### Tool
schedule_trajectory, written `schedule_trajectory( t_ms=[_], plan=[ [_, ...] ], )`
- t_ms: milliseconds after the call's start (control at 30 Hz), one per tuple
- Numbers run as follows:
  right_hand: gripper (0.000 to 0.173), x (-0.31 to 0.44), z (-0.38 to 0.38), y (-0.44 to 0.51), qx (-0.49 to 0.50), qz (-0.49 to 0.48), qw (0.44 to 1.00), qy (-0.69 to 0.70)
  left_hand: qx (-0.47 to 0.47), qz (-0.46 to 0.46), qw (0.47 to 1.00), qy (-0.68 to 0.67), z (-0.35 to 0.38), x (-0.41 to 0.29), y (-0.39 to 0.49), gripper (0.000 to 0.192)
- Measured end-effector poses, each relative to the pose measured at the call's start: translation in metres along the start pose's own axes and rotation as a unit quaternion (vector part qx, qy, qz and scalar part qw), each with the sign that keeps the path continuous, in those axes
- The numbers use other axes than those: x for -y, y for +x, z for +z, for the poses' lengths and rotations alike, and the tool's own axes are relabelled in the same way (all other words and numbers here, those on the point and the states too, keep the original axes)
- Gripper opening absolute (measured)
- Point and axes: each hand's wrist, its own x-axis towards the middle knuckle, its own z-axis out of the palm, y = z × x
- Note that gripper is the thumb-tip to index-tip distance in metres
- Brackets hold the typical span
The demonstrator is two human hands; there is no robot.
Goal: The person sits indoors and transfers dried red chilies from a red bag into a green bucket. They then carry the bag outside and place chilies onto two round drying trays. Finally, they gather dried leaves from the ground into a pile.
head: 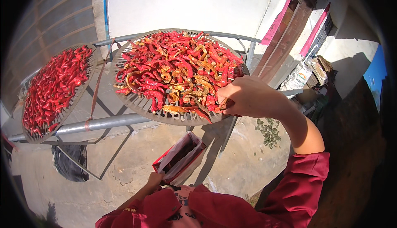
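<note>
Dried red and yellowish chili peppers (173, 70) lie spread over a large round slatted tray (145, 108) before me. At this tray's right edge, my right hand (248, 96) has its fingers curled down among the peppers; a dark, shriveled pepper shows at the fingertips. Below the tray, my left hand (155, 178) grips the near edge of a red box (194, 161) with a whitish plastic liner (192, 139). Dark contents show inside the box, too shaded to make out. A second slatted tray (90, 73) at the left holds glossy red chili peppers (55, 88).
Both trays rest on a metal tube frame (114, 121) with a reddish strap (96, 87) tied around it. A dark plastic bag (73, 163) lies on the concrete ground at left. Green leaves (268, 132) lie on the ground at right, with a white sack (296, 76) farther up.
</note>
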Motion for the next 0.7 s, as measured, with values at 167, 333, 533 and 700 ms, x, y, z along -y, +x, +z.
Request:
schedule_trajectory(
  t_ms=[167, 333, 533, 700],
  plan=[
    [0.014, 0.004, 0.007, -0.004, -0.018, 0.004, 0.999, -0.027, 0.003, 0.022, 0.998, 0.061, 0.0, 0.025, 0.03, 0.039],
    [0.019, -0.004, 0.006, -0.002, -0.084, 0.04, 0.996, -0.003, 0.044, 0.015, 0.998, 0.04, 0.002, 0.015, 0.018, 0.04],
    [0.016, -0.004, -0.011, -0.03, -0.264, 0.114, 0.92, 0.268, 0.067, -0.012, 0.998, 0.007, 0.001, 0.001, 0.022, 0.038],
    [0.021, -0.005, 0.102, -0.093, -0.144, 0.207, 0.794, 0.553, 0.086, 0.012, 0.994, 0.068, 0.005, -0.011, 0.027, 0.043]
  ],
)
